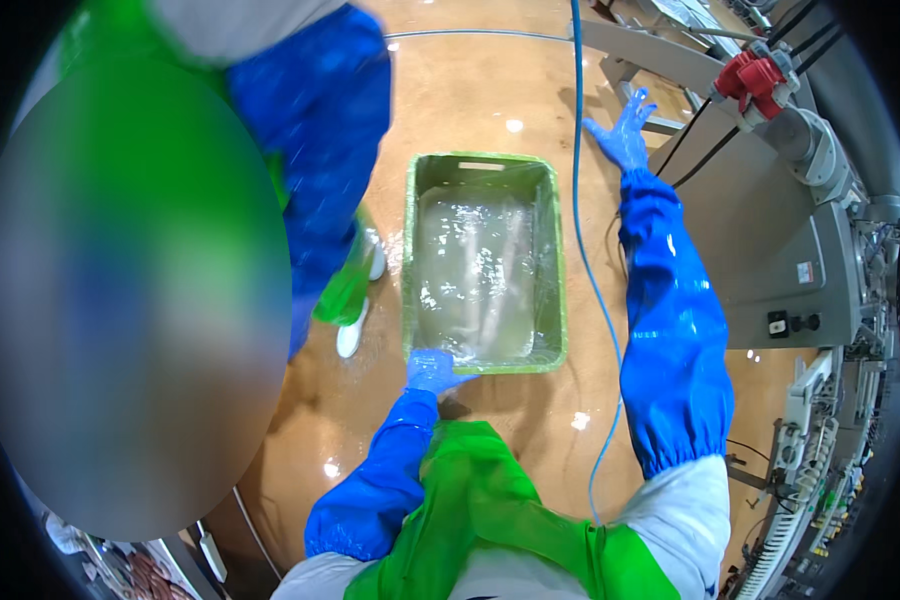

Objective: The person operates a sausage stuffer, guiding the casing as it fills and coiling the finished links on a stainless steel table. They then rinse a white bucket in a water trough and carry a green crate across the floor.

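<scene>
A green plastic crate (560, 250), lined with clear film, stands on the floor in front of me. Cloudy water (445, 270) fills it in part, and long pale shapes show under the surface; glare hides what they are. My left hand (432, 370), in a blue glove, grips the crate's near rim toward its left corner. Out to the far right, my right hand (624, 135) is raised with its gloved fingers spread and nothing in them. It is close to a hanging blue hose (579, 150) and a grey machine cabinet.
Close on my left stands a person in a green apron and blue sleeves (315, 130), with white boots by the crate. The grey cabinet (730, 260) with red plugs (755, 82) and black cables stands at right. The tan floor (510, 90) is wet.
</scene>
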`<action>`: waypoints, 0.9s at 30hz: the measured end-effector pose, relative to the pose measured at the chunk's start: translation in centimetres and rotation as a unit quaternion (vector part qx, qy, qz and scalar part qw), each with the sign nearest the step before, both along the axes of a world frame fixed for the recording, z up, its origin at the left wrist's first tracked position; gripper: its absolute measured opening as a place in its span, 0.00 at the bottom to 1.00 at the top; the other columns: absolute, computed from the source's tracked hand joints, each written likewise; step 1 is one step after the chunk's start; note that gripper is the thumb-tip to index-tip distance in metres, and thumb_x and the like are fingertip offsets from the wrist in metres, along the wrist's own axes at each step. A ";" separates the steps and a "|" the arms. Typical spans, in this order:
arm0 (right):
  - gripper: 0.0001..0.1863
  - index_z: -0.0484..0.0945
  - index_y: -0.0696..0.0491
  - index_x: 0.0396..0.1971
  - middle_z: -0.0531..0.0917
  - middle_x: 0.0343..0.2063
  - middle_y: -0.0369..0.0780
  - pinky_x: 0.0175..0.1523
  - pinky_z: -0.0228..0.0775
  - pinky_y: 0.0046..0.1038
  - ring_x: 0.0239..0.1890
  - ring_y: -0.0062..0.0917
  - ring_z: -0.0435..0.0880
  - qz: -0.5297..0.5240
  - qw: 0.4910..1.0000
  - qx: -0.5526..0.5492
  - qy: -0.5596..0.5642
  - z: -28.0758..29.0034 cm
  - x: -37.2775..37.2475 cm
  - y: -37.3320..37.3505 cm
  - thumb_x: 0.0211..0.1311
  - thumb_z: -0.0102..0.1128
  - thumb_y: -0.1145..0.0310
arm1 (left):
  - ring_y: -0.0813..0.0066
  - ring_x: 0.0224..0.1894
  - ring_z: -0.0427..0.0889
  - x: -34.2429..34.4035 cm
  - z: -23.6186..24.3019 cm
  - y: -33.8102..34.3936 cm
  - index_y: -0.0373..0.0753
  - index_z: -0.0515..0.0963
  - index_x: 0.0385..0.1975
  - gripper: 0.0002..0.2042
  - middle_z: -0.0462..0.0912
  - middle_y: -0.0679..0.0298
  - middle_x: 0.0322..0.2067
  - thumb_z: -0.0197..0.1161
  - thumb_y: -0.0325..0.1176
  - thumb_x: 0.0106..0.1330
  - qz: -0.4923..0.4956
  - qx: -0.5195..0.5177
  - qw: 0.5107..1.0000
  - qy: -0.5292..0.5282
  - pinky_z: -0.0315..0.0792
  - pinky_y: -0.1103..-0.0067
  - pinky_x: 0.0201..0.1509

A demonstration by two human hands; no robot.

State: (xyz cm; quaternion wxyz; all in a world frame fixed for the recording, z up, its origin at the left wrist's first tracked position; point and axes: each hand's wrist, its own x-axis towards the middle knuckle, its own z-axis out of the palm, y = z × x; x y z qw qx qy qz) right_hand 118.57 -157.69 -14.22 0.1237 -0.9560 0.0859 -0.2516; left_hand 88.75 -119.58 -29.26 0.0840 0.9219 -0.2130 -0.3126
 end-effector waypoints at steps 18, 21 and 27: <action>0.24 0.64 0.55 0.60 0.81 0.40 0.47 0.49 0.71 0.29 0.42 0.32 0.79 -0.256 0.960 0.056 -0.101 11.9 -16.6 -13.1 0.66 0.50 0.62 | 0.55 0.32 0.82 39.3 -2.3 -11.8 0.45 0.83 0.35 0.34 0.83 0.53 0.29 0.54 0.72 0.44 0.107 -0.070 0.988 -0.089 0.74 0.64 0.39; 0.28 0.62 0.53 0.61 0.80 0.41 0.47 0.54 0.67 0.34 0.45 0.32 0.79 -0.362 0.931 -0.051 -0.007 13.7 -22.5 -15.6 0.65 0.49 0.55 | 0.58 0.24 0.81 45.8 -4.3 -12.0 0.39 0.83 0.23 0.39 0.81 0.54 0.20 0.50 0.76 0.43 0.127 -0.084 0.966 -0.209 0.72 0.65 0.30; 0.24 0.63 0.56 0.58 0.76 0.46 0.52 0.47 0.74 0.33 0.47 0.38 0.77 -0.402 0.890 0.211 -0.040 9.6 -31.2 -9.7 0.66 0.49 0.60 | 0.59 0.26 0.81 59.7 -4.3 -14.4 0.43 0.84 0.27 0.36 0.82 0.56 0.22 0.51 0.74 0.45 0.145 -0.095 0.980 -0.101 0.73 0.66 0.31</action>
